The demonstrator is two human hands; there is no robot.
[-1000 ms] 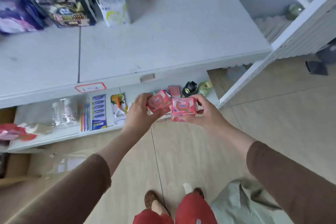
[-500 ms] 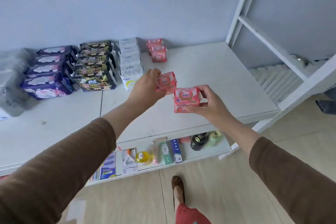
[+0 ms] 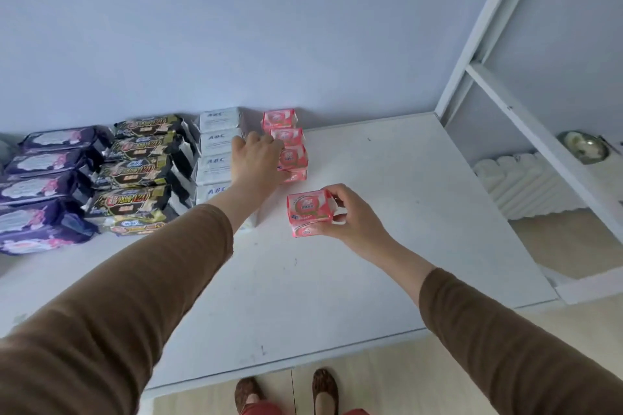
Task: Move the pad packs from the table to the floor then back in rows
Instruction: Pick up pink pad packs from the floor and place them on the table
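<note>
The near and right parts of the counter [image 3: 387, 263] are left bare, so passage is open from the front edge. The back left is blocked by rows of purple packs [image 3: 43, 185], black packs [image 3: 135, 168] and white packs [image 3: 215, 141], with a pink row [image 3: 286, 141] just beside them. The right side is bounded by a white frame [image 3: 526, 118], and the rear by the wall [image 3: 236, 27].

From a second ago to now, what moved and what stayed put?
Both hands carried pink packs from floor level up to the table. The left hand now sets its pack at the near end of the pink row, grip not yet released. The right hand keeps its grip on its pink pack. The other rows are unchanged.
</note>
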